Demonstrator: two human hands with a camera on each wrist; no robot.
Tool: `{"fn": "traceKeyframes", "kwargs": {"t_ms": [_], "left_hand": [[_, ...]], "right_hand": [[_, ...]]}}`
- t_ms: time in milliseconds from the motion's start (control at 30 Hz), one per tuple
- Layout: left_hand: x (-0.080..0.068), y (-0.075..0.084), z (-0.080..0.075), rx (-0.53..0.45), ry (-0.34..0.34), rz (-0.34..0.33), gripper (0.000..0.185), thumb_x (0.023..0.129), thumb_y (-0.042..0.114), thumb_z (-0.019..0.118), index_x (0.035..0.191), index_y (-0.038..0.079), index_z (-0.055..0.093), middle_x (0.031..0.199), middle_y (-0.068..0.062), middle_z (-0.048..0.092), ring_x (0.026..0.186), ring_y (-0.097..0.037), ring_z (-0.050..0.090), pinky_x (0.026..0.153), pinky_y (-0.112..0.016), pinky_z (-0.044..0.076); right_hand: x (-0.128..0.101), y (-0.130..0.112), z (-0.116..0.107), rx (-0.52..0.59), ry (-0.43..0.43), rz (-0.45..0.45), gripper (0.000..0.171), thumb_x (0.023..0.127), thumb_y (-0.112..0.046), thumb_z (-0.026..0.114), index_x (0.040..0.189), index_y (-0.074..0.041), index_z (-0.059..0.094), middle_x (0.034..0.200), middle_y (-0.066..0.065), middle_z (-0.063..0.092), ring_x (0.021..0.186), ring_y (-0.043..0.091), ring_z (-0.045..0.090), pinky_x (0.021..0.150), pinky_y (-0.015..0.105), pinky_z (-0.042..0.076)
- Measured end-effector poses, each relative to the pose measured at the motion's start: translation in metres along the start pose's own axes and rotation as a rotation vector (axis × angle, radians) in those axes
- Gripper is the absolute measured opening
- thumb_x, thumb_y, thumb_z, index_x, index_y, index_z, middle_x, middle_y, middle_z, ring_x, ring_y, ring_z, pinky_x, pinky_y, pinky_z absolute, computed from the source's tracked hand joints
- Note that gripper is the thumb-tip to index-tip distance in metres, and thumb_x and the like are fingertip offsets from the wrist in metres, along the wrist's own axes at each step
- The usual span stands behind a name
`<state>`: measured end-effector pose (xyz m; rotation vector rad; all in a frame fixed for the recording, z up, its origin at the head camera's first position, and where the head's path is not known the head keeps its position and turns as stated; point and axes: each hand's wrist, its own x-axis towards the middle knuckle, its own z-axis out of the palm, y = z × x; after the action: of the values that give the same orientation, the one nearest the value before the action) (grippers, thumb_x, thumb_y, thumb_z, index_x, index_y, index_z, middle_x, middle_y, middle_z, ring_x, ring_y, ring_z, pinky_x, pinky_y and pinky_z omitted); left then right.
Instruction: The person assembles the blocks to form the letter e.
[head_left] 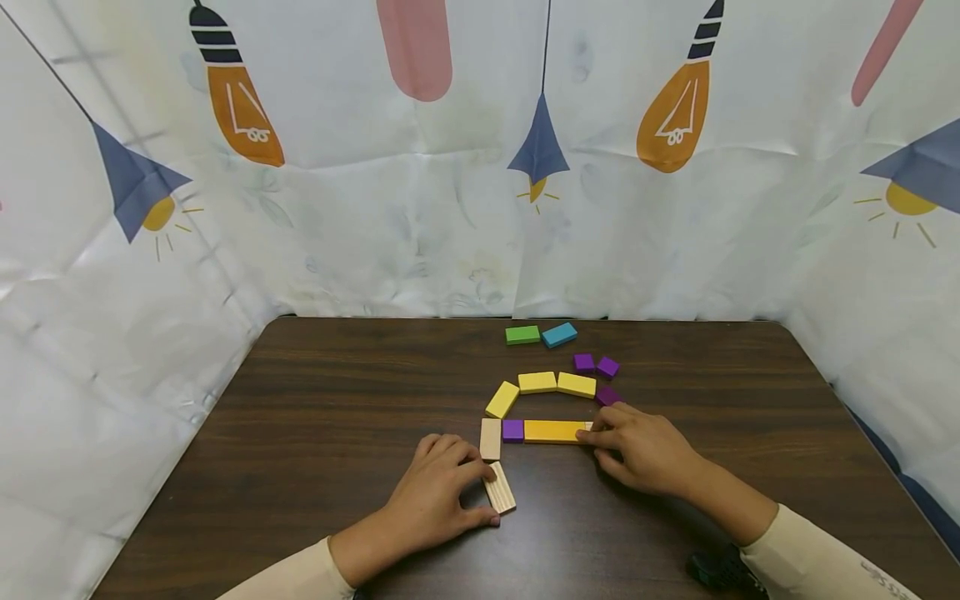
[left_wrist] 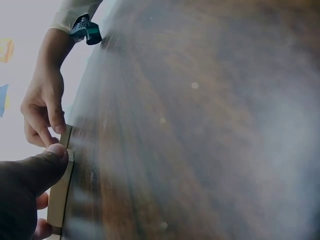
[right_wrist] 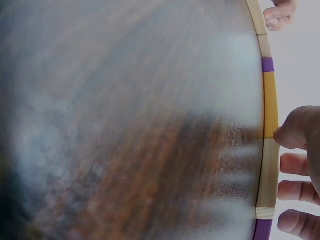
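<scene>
My left hand grips a pale ribbed wooden block between thumb and fingers near the table's front; in the left wrist view the thumb presses on that block. My right hand pinches another pale wooden block, mostly hidden under its fingers, at the right end of an orange block. A small purple block and a pale block continue the row to the left. Three yellow blocks arch above it.
Three purple cubes lie right of the yellow arch. A green block and a blue block sit near the back edge of the dark wooden table. Printed white sheeting walls in three sides.
</scene>
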<state>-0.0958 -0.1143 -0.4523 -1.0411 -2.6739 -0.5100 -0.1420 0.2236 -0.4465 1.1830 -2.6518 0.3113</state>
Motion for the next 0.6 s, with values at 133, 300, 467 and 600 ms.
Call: {"fn": "traceKeyframes", "kwargs": {"t_ms": [133,300,467,600], "left_hand": [[0.0009,0.0008,-0.0005,0.009,0.004,-0.003,0.045,0.068,0.067,0.069,0.095,0.03,0.067,0.095,0.012,0.051,0.097,-0.011,0.046,0.092,-0.044,0.029],[0.0013,0.0013,-0.0001,0.007,-0.001,-0.01,0.046,0.068,0.067,0.069,0.094,0.03,0.067,0.095,0.012,0.051,0.097,-0.01,0.045,0.093,-0.044,0.028],[0.0011,0.0014,0.0005,0.013,0.003,-0.011,0.046,0.068,0.067,0.068,0.094,0.03,0.067,0.094,0.012,0.051,0.097,-0.01,0.045,0.093,-0.044,0.028],[0.0016,0.0016,0.001,0.018,0.0,-0.015,0.047,0.068,0.069,0.067,0.094,0.03,0.067,0.094,0.012,0.051,0.096,-0.01,0.046,0.093,-0.045,0.028]], "right_hand": [[0.0001,0.0,0.0004,0.003,0.003,-0.002,0.032,0.084,-0.026,0.066,0.116,-0.03,0.068,0.094,-0.013,0.053,0.074,0.001,0.042,0.054,0.018,0.039],[-0.0001,-0.0001,0.0003,0.001,-0.001,-0.001,0.032,0.084,-0.027,0.066,0.116,-0.029,0.069,0.095,-0.013,0.053,0.073,0.001,0.041,0.053,0.018,0.038],[0.0002,-0.0004,-0.0005,-0.007,-0.006,-0.008,0.032,0.084,-0.027,0.065,0.116,-0.028,0.068,0.095,-0.012,0.053,0.073,0.002,0.04,0.053,0.018,0.037],[0.0002,-0.0005,-0.0009,-0.011,-0.008,-0.013,0.032,0.084,-0.027,0.065,0.116,-0.028,0.068,0.095,-0.012,0.053,0.073,0.002,0.04,0.052,0.018,0.036]]}}
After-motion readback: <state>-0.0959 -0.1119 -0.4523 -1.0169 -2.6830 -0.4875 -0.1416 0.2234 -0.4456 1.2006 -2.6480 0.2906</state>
